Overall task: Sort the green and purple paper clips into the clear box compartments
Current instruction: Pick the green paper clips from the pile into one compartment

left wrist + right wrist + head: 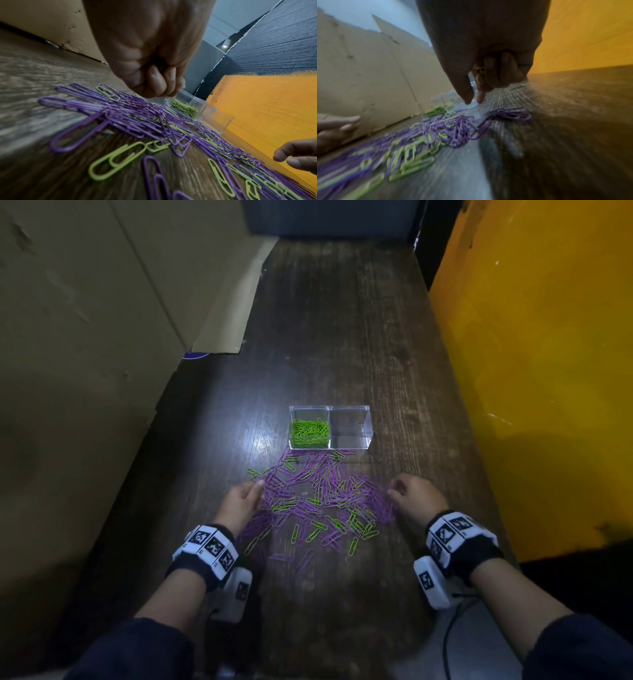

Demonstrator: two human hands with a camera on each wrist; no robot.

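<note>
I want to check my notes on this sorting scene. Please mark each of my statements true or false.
1. The left compartment of the clear box holds green clips. True.
2. The right compartment holds purple clips. False: it looks empty.
3. The loose pile on the table is only purple. False: green clips are mixed in.
4. The right hand has a clip among its curled fingers. True.
5. The left hand rests inside the box. False: it is at the pile's left edge.

Your head view looks down the desk (342, 337); both wrist views sit low, close behind the fingers, sharing the clip pile (315, 494).
</note>
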